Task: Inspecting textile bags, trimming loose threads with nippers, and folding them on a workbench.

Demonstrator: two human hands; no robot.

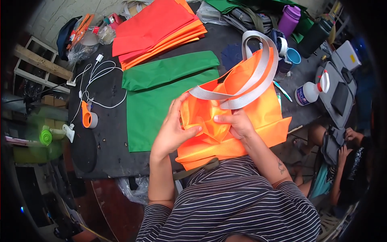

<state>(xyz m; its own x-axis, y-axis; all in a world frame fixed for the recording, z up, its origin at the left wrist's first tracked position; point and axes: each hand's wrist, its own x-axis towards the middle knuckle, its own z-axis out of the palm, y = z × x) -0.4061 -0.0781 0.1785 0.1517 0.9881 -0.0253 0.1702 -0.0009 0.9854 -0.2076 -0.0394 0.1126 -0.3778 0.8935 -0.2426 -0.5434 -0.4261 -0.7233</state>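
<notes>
An orange tote bag (262,103) with grey webbing handles (258,80) lies across the table's near edge, against my body. At its left part my left hand (171,129) grips the edge, thumb on top and fingers behind the fabric. My right hand (238,123) pinches a bunched fold of the same bag under the handles, its thumb pressed on the cloth. Between the two thumbs the orange fabric puckers. Beneath and to the left, a green fabric piece (145,113) lies flat with its top folded over.
Red fabric sheets (149,28) lie on orange ones at the back. To the left are a white cable (107,80) and an orange tape dispenser (89,117). A spray bottle (308,92), a blue cup (293,56) and a purple bottle (289,20) stand right. Another person (350,161) sits lower right.
</notes>
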